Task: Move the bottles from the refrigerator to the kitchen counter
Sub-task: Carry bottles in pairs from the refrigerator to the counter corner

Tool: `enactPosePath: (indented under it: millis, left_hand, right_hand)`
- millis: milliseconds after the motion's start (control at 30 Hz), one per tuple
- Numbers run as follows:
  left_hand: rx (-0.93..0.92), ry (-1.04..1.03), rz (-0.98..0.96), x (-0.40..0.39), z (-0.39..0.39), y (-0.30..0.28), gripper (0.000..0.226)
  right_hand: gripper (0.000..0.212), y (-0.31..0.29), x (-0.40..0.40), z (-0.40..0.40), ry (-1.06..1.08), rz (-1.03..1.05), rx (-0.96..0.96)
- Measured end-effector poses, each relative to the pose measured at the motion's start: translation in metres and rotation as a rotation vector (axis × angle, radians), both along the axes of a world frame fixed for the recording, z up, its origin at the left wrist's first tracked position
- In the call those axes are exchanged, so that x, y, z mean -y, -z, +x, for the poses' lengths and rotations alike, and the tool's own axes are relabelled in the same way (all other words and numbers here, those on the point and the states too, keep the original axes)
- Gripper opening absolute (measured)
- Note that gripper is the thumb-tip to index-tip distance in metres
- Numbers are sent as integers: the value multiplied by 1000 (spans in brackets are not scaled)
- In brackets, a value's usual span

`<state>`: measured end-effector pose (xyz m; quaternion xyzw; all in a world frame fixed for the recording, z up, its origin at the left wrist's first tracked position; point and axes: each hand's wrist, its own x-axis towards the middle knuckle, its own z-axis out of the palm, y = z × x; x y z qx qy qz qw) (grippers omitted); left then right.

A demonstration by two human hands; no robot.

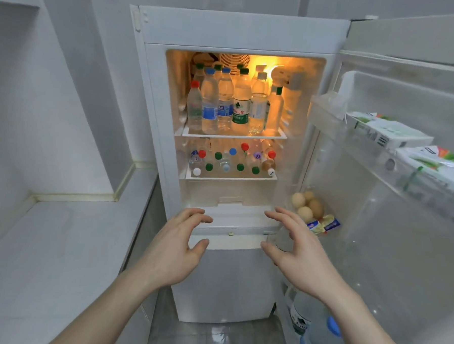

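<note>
Bottles (225, 106): upright on refrigerator (243, 30) upper shelf, more lying below. Probably full, heavy, stiff, possibly slick; best gripped mid-body. Left hand (176, 244), right hand (294, 250): empty, fingers spread, below the shelves. Counter (59, 242) at left.

Everything here is placed against the open door (391, 233), which swings out to the right. Along its upper shelf (336, 122) lie white cartons with green print (388, 133), laid flat end to end. Lower on the door's inner side, a clear pocket holds a cluster of brown eggs (307, 205), and just below the eggs sit small yellow-and-blue packets (323, 224). Below the door's bottom edge, glossy grey floor tiles (212, 339) reflect light.
</note>
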<state>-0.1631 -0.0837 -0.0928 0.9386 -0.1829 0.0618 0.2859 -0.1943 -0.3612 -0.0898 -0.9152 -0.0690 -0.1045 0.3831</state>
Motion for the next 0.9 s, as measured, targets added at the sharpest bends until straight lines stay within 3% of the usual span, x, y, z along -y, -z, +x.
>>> enactPosePath:
  millis: [233,400,600,767,900]
  left_hand:
    - [-63,186,29,45,51,28,38]
    - [-144,359,49,82,89,52,42]
    - [-266,519,76,134,127,72,64]
    - [-170,630,142,170,152,84,84]
    - [-102,719,257,188,164,88,75]
  right_hand:
    - [51,14,32,-10,171,-2,-7]
    - [58,20,38,-17,272,12,27]
    - [66,21,38,-16,386,1,44]
    - [78,15,31,-16,450,-38,-4]
    - [80,18,29,-13,502,-128,-17]
